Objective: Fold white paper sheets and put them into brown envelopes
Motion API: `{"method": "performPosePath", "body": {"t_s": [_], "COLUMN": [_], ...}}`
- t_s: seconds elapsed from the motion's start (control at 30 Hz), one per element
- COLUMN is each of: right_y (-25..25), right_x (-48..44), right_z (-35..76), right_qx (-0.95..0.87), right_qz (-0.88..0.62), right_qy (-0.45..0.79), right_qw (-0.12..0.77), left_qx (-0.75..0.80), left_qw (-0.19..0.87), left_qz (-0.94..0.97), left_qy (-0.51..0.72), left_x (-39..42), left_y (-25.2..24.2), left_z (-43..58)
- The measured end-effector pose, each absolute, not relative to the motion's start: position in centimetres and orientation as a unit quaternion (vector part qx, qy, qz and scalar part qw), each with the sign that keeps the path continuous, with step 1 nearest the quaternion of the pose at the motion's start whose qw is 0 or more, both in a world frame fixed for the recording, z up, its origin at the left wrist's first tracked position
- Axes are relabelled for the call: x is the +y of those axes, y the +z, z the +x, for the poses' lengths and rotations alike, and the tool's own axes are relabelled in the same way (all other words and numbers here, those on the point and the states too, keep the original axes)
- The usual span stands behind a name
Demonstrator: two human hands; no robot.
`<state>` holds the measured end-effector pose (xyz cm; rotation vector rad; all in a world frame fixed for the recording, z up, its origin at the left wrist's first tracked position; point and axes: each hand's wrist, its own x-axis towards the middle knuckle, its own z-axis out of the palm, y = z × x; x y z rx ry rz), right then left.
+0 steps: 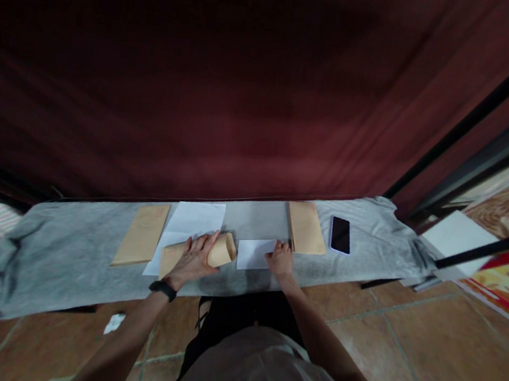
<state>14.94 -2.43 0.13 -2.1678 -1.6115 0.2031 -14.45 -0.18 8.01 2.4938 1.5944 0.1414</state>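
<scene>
My left hand [195,258], with a black band at the wrist, grips a brown paper envelope [223,250] across its middle. Its fingers lie over the top and the thumb is at the near edge. The envelope's mouth bulges open toward the right. Just right of that mouth, a folded white sheet of paper [253,254] lies flat on the grey cloth. My right hand [280,260] holds the sheet's right end, its fingers bent and partly hidden. Partly under the left envelope is a larger creased white sheet [198,216].
A stack of brown envelopes [308,228] lies right of my right hand, with a phone [340,235] beyond it. Another brown envelope stack [142,235] is at left. Grey cloth [71,248] covers the narrow bench. A dark red panel [244,121] rises behind it.
</scene>
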Motion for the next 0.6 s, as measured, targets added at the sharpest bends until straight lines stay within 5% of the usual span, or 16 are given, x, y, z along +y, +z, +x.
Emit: {"method": "performPosePath", "body": {"t_s": [0.27,0.6], "right_y": [0.1,2.6], "right_x": [-1.3,-1.9], "right_z": [15.9,16.5], "right_qx": [-0.541,-0.528], "right_qz": [-0.788,-0.694], "right_qy": [0.137,0.245], "right_qw": [0.262,0.423], "left_qx": [0.533,0.535], "left_qw": [0.086,0.081], "left_qz": [0.841,0.839], "left_qy": [0.042,0.054], "left_x": [-0.7,-0.6], "left_y": [7.3,6.6], "left_z": [-14.5,-14.3]}}
